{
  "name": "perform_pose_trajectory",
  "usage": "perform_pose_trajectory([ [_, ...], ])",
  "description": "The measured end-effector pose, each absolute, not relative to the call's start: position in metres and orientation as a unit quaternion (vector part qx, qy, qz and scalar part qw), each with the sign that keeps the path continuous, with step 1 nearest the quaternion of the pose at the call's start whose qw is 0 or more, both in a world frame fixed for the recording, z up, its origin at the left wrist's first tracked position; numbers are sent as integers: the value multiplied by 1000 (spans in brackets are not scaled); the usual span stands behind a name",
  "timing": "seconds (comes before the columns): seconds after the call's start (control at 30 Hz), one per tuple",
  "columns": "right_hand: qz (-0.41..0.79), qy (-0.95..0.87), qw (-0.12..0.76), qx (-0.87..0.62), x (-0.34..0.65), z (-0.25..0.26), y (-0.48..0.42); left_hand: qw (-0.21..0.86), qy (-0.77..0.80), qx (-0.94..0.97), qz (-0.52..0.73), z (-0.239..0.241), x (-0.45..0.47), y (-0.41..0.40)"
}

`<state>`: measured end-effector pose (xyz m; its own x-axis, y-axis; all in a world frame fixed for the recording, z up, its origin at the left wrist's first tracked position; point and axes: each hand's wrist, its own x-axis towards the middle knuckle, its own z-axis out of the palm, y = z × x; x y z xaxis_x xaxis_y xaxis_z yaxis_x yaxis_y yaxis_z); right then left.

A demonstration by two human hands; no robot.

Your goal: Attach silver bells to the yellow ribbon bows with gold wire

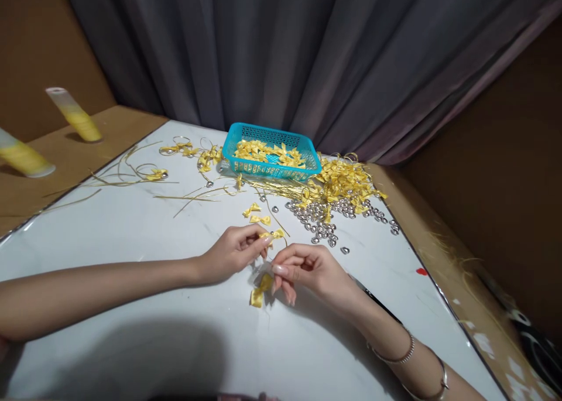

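My left hand [241,249] pinches a small yellow ribbon bow [277,233] between thumb and fingers. Close beside it, my right hand [309,272] is closed in a pinch, thumb against forefinger; what lies between the tips is too small to make out. Below the fingertips is another yellow bow [259,294], near a pale, see-through patch that I cannot identify. Two loose bows [260,219] lie just beyond my left hand. A thin gold wire [281,222] runs down toward my hands.
A turquoise basket [272,170] of yellow bows stands at the back. Right of it are piled bows [346,178] and silver heart-shaped pieces [322,231]. Gold wires [193,198] lie to the left. Two yellow ribbon rolls [81,123] stand on the brown surface. A black, slender tool [375,298] lies behind my right forearm.
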<state>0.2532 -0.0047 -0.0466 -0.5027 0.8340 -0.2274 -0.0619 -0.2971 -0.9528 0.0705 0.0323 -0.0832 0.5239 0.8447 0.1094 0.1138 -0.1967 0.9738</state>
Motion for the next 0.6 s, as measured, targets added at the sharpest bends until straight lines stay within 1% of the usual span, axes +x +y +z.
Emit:
perform_pose_trajectory([
  [0.1, 693, -511, 326, -390, 251, -45, -7, 566, 365, 653, 348, -83, 73, 32],
  [0.23, 715, -492, 321, -379, 243, -53, -10, 564, 378, 647, 348, -85, 75, 34],
  [0.4, 739, -461, 337, -357, 240, -54, -10, 566, 367, 645, 358, -85, 75, 35],
  [0.6, 693, -484, 345, -407, 250, -45, -9, 604, 365, 614, 354, -85, 75, 39],
])
